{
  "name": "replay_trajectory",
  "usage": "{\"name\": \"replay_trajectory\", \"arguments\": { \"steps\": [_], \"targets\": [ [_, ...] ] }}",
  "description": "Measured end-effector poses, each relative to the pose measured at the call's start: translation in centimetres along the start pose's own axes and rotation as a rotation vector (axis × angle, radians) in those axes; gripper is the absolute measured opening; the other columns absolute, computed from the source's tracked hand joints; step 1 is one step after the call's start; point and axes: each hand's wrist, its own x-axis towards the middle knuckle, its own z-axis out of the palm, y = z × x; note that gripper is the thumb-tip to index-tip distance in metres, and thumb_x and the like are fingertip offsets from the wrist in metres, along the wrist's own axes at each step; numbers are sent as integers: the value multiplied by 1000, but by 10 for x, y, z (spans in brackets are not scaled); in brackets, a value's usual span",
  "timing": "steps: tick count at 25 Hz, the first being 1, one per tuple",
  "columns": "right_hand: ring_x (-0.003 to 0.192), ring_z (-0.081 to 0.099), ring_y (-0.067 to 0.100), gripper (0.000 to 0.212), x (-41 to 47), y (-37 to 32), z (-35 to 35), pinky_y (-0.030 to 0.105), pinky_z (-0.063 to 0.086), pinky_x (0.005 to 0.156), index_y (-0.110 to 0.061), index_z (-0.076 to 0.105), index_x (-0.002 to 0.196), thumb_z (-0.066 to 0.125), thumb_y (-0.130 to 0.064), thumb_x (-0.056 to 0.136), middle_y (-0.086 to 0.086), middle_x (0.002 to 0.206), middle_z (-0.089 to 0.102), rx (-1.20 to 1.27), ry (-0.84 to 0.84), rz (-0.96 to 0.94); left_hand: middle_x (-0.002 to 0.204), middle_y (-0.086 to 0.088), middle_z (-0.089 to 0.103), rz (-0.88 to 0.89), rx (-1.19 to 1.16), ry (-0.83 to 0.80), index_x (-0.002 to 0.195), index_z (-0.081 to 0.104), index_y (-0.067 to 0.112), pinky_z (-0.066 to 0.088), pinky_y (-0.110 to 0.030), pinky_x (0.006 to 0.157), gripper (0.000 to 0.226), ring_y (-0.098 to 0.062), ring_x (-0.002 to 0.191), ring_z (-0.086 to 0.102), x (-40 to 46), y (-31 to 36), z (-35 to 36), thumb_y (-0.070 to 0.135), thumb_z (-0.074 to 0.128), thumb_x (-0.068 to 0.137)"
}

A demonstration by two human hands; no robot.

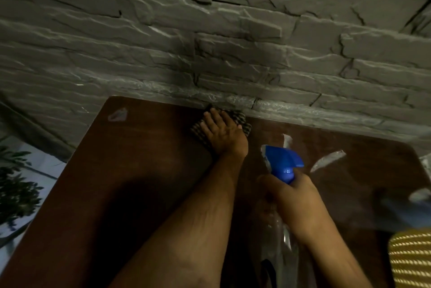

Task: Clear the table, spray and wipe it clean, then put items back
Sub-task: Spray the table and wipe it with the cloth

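Observation:
The brown glossy table (140, 171) stands against a grey stone wall. My left hand (222, 133) lies flat, fingers straight, pressing a checked cloth (245, 122) onto the tabletop at its far edge by the wall. My right hand (291, 196) grips the neck of a clear spray bottle with a blue trigger head (283, 161), held above the right half of the table, nozzle pointing away from me. The bottle's clear body (286, 241) shows below my hand.
A yellow woven item (410, 257) sits at the table's near right corner. A leafy plant (16, 192) stands on the pale floor to the left of the table. The stone wall (210, 31) closes off the far side. Bright reflections lie on the tabletop.

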Motion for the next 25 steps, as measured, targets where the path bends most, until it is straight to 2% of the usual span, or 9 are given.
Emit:
{"name": "replay_trajectory", "arguments": {
  "steps": [4, 6, 8, 11, 14, 16, 20, 22, 25],
  "targets": [
    [38, 59, 8, 18, -12, -3, 6, 25, 43, 47, -13, 56, 101, 63, -26, 90, 6, 60, 68, -29, -31, 45, 164, -1, 5, 648, 115, -68, 154, 20, 26, -5, -43, 120, 59, -21, 150, -4, -36, -67, -7, 47, 29, 100],
    [36, 58, 5, 19, -15, -4, 7, 24, 42, 45, -17, 54, 100, 64, -29, 89, 6, 67, 70, -21, -35, 86, 163, 8, -3, 775, 186, -127, 154, 14, 32, -9, -37, 119, 59, -14, 149, -10, -24, -120, -23, 50, 27, 100],
    [35, 57, 5, 20, -15, -4, 9, 23, 42, 44, -20, 53, 99, 65, -30, 88, 8, 72, 70, -18, -28, 100, 162, 9, -9, 661, 216, -110, 155, 8, 33, -13, -35, 117, 58, -10, 147, -17, 2, -172, -43, 50, 25, 101],
    [43, 62, 10, 18, -14, 0, 18, 26, 46, 48, -19, 54, 96, 66, -28, 86, 9, 74, 71, -53, -21, 63, 163, 3, -10, 346, 205, -89, 156, 6, 28, -8, -39, 118, 59, -16, 149, -14, 42, -227, -69, 48, 23, 103],
    [56, 66, 16, 19, -14, -1, 34, 29, 50, 53, -19, 56, 98, 67, -28, 85, 9, 80, 71, -41, -58, 43, 163, 0, -12, 75, 151, -82, 156, 3, 25, -5, -44, 119, 61, -21, 149, -13, 64, -241, -77, 51, 19, 102],
    [50, 65, 11, 20, -13, -3, 40, 24, 49, 48, -17, 58, 98, 67, -29, 84, 8, 76, 71, -44, -83, -2, 163, -2, -13, -55, 103, -55, 156, 1, 24, -5, -46, 119, 62, -24, 149, -14, 64, -241, -76, 51, 17, 102],
    [40, 59, 6, 18, -20, -6, 39, 20, 45, 43, -16, 56, 97, 65, -27, 85, 6, 66, 67, -21, -95, -87, 163, -6, -10, -161, 42, 26, 156, 3, 20, -6, -48, 119, 63, -27, 149, -12, 28, -238, -65, 50, 18, 102],
    [41, 59, 9, 18, -27, -6, 37, 18, 45, 42, -13, 56, 97, 65, -25, 86, 5, 61, 65, -15, -110, -127, 164, -7, -8, -196, 30, 57, 156, 4, 20, -5, -50, 119, 64, -28, 149, -11, 2, -236, -61, 50, 19, 102],
    [46, 61, 13, 21, -37, -1, 33, 21, 47, 45, -12, 57, 99, 65, -25, 85, 10, 67, 66, -25, -124, -145, 164, -7, -7, -181, 28, 69, 156, 5, 20, -5, -51, 118, 64, -29, 149, -11, -32, -231, -53, 51, 18, 101]
  ]
}}
